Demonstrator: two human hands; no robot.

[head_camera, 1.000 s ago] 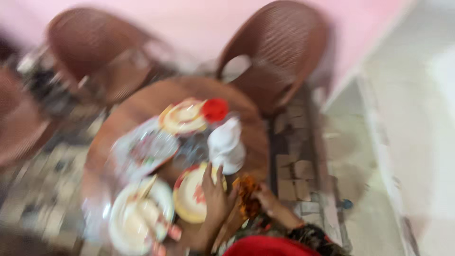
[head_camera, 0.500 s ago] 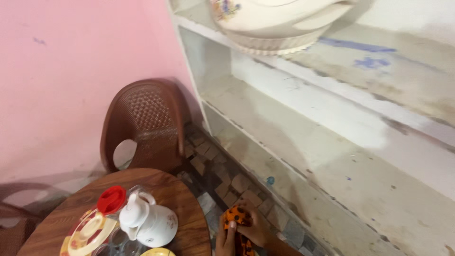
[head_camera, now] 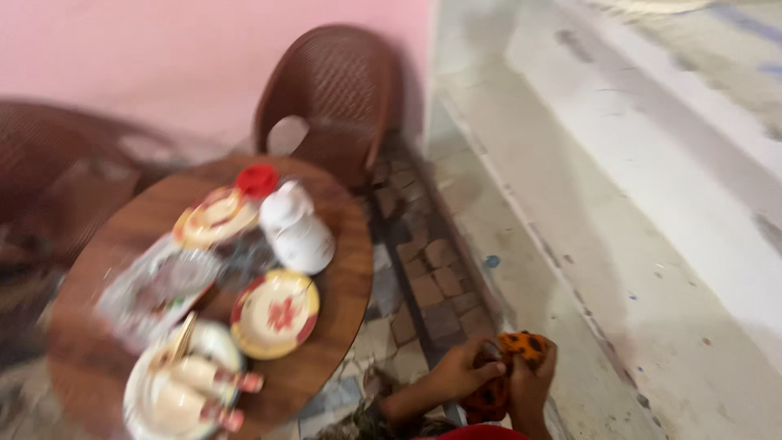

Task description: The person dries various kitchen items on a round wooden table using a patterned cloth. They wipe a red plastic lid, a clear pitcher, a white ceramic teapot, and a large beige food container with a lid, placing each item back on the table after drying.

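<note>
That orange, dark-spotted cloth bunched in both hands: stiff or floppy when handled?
Probably floppy: the orange spotted cloth is crumpled into a wad between the left hand and right hand. Likely light, since it sits in the fingers alone. The view is blurred, so its texture is unclear.

Round wooden table (head_camera: 342,269): white jug (head_camera: 297,228), yellow red-rimmed plate (head_camera: 275,314), white plate (head_camera: 175,391), red lid (head_camera: 257,181)

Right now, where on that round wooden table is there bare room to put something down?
The round wooden table is bare along its right edge, beside the white ceramic jug and the cream, red-rimmed plate, and along its far-left rim. The middle, with plates and glassware, is crowded.
</note>
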